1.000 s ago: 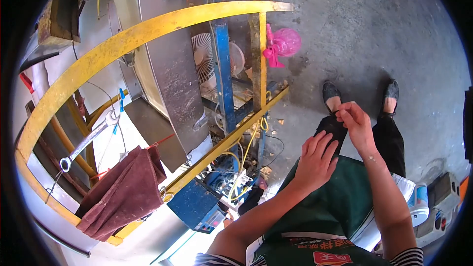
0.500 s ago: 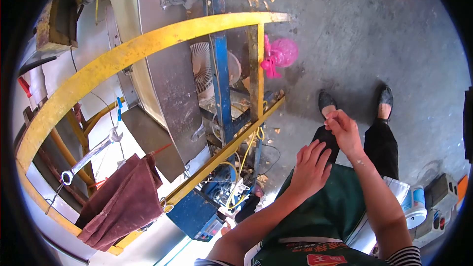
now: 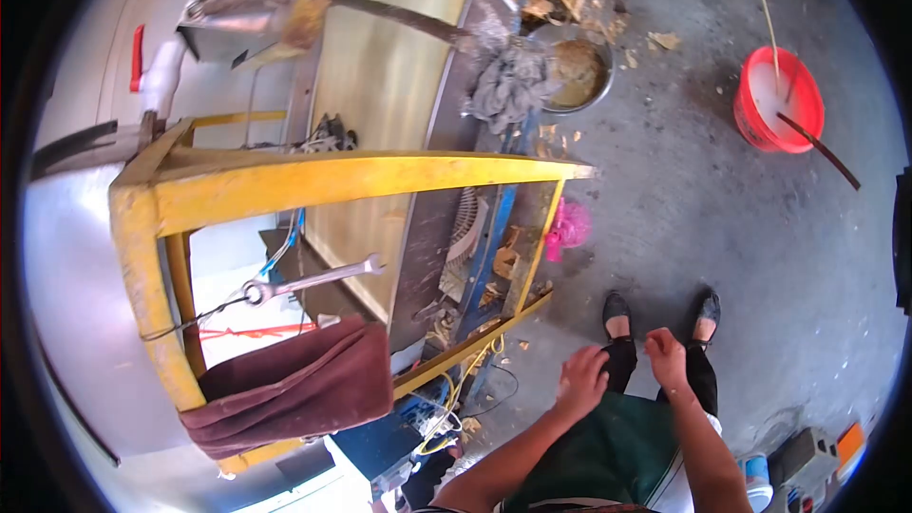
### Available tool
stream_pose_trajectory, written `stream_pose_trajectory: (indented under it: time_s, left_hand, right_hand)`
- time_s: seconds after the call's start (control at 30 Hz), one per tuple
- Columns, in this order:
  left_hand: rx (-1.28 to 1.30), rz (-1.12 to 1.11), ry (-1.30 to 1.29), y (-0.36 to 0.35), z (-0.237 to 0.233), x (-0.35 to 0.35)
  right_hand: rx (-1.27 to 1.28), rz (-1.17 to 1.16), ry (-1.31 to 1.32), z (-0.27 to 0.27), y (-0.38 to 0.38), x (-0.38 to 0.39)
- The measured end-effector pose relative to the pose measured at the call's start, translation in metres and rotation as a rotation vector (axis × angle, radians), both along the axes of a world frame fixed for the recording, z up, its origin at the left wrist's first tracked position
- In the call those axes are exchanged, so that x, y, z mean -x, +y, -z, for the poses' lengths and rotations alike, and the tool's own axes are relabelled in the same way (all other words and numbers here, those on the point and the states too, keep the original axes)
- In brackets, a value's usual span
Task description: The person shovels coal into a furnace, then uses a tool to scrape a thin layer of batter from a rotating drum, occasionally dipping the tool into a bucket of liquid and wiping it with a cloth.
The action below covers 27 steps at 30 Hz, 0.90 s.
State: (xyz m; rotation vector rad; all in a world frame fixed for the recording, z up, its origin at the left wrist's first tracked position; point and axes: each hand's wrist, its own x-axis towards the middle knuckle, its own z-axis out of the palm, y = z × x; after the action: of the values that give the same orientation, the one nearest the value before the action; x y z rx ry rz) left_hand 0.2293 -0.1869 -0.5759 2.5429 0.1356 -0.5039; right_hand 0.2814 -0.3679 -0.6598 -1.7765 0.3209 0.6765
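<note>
My left hand (image 3: 582,379) is held in front of the green apron (image 3: 608,446), its fingers loosely bent and apart, with nothing seen in it. To its right, my right hand (image 3: 667,357) is raised with the fingers curled together; whether it holds anything small is hidden. The two hands do not touch each other. Left of them stands a yellow metal frame (image 3: 380,176), with a brown cloth (image 3: 294,385) draped over its lower bar and a wrench (image 3: 313,280) hanging from a wire.
A red bucket (image 3: 750,114) with pale liquid and a stick stands at upper right. A metal basin (image 3: 600,95) and grey rag (image 3: 508,85) lie at upper middle. The pink bag (image 3: 568,226) hangs by the frame. Grey blocks (image 3: 807,461) sit at lower right.
The view has shifted, bringing the red bucket and basin further in. My hands have moved apart, and the fingers of my right hand are more curled.
</note>
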Motion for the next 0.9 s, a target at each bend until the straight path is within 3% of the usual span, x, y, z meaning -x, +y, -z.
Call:
stream_pose_trajectory:
  time_s: [0.07, 0.13, 0.17, 0.2, 0.23, 0.3, 0.4, 0.47, 0.6, 0.67, 0.7, 0.73, 0.83, 0.9]
  left_hand:
    - [-0.08, -0.123, -0.246, 0.039, -0.014, -0.022]
    - [-0.192, -0.24, -0.4, 0.093, -0.064, -0.071]
    - [-0.228, -0.39, -0.328, 0.119, -0.092, -0.085]
    - [-0.319, -0.404, -0.414, 0.153, -0.105, -0.091]
    - [-0.247, -0.584, -0.358, 0.189, -0.117, -0.092]
    - [-0.45, -0.62, -0.642, 0.273, -0.109, -0.091]
    - [-0.955, -0.332, -0.736, 0.392, -0.116, -0.101]
    - [-1.017, -0.21, -0.773, 0.432, -0.136, -0.112]
    - [-1.697, -0.386, -0.689, 0.523, -0.171, -0.129]
    - [-2.021, -0.35, -0.288, 0.535, -0.205, -0.135]
    - [-1.949, -0.366, -0.127, 0.529, -0.223, -0.141]
    - [-1.993, -0.263, -0.315, 0.56, -0.223, -0.134]
    - [-1.929, -0.273, 0.206, 0.539, -0.254, -0.153]
    - [-1.761, -0.274, 0.237, 0.548, -0.262, -0.154]
  right_hand:
    - [0.007, -0.011, -0.019, -0.009, -0.012, -0.009]
    - [0.054, -0.004, -0.052, -0.014, -0.023, -0.011]
    - [0.047, -0.018, -0.058, -0.016, -0.027, -0.012]
    - [0.083, -0.073, -0.057, -0.018, -0.031, -0.011]
    - [0.12, -0.125, -0.056, -0.02, -0.033, -0.009]
    - [0.168, -0.177, -0.061, -0.019, -0.031, 0.0]
    - [0.132, -0.199, -0.009, -0.04, -0.026, -0.007]
    - [0.109, -0.197, 0.013, -0.053, -0.021, -0.014]
    - [0.127, -0.152, 0.066, -0.036, -0.027, 0.002]
    - [0.14, -0.14, 0.087, -0.036, -0.027, 0.007]
    - [0.109, -0.127, 0.12, -0.032, -0.026, 0.012]
    - [0.11, -0.13, 0.128, -0.027, -0.022, 0.016]
    - [0.101, -0.215, 0.117, -0.016, -0.014, 0.027]
    - [0.1, -0.257, 0.114, -0.013, -0.002, 0.027]
